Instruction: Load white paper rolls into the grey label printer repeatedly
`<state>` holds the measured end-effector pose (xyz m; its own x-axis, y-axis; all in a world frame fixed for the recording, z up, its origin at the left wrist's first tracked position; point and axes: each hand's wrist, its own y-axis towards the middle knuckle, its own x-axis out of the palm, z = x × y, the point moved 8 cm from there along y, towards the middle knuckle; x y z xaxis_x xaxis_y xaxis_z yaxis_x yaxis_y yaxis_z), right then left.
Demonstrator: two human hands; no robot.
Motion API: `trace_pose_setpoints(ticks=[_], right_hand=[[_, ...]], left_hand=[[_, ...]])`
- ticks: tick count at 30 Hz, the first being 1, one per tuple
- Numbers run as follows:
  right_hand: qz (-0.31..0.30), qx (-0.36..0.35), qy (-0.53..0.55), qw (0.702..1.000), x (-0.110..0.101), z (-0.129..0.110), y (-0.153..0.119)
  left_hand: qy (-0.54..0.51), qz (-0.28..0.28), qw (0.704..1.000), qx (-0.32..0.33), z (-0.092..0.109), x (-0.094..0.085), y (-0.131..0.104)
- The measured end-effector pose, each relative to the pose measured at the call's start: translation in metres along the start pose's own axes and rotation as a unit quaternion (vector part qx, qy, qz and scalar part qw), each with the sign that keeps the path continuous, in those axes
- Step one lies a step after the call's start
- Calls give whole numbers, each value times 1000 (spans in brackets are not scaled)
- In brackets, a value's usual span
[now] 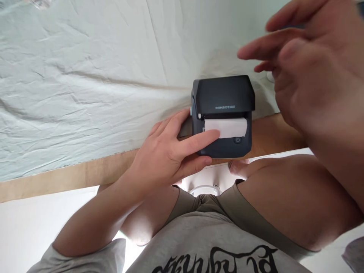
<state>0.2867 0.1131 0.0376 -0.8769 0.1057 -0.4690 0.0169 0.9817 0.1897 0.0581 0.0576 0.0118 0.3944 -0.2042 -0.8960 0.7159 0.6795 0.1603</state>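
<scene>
A dark label printer [223, 94] stands at the table's near edge, its lid raised a little at the front. White label paper [231, 127] sticks out of its opening, above a power button. My left hand [173, 149] is spread around the printer's left side, with the index finger lying on the paper and the thumb near the bottom edge. My right hand [307, 64] is in the air at the upper right, apart from the printer and blurred, its fingers partly extended and nothing visible between them.
A wrinkled pale green cloth [99, 83] covers the table, whose wooden edge [93, 170] runs across in front of my legs. A clear, shiny object [41, 3] lies at the top left. Something white [270, 77] is partly hidden behind my right hand.
</scene>
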Motion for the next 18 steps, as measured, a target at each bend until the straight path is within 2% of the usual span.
trace_pose_setpoints(ticks=[6,12,18], right_hand=[[-187,-12,-76,979,26,12,-9],[-230,-2,-82,970,32,17,-6],[-264,-28,-67,962,39,12,-7]], left_hand=[[-13,-25,1000,7,0,-1,2],[-52,1,998,-29,-2,-2,2],[-33,13,998,-47,-3,-1,4]])
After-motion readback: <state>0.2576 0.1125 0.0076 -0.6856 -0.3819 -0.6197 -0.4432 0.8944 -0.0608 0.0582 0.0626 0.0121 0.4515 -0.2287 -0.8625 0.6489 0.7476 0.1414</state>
